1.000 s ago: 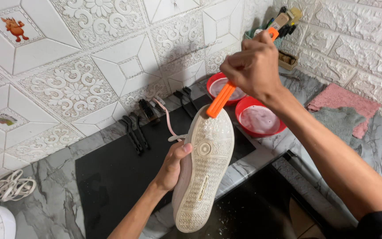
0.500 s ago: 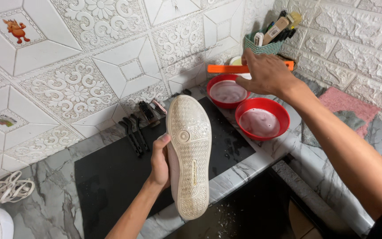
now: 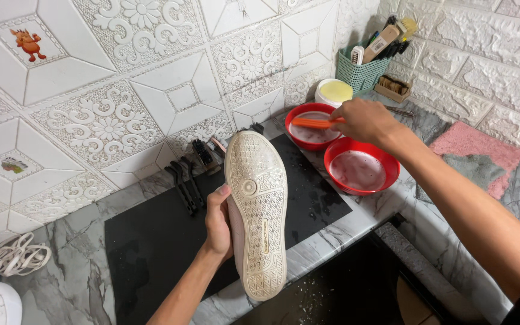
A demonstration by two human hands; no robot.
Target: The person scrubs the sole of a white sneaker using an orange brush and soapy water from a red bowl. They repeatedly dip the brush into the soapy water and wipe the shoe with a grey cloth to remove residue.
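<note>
The left hand [image 3: 219,221] grips a white shoe [image 3: 256,212] by its side, fingers wrapped round the upper and thumb on the sole's edge. The sole faces up toward the camera; its long axis runs nearly straight away from the person, toe far, heel near, held above a black mat [image 3: 170,241] on the marble counter [image 3: 49,283]. The left forearm rises from below, wrist bent slightly inward.

Up and right of that grip, the right hand [image 3: 365,120] is closed on an orange brush [image 3: 314,123], arm stretched out from the lower right, the brush head lying over the far red bowl [image 3: 309,127] of cloudy liquid. Just nearer, a second red bowl [image 3: 361,166] holds foamy water. Beyond them stands a tub of yellowish paste [image 3: 334,91] and a green basket [image 3: 362,71] of brushes.
</note>
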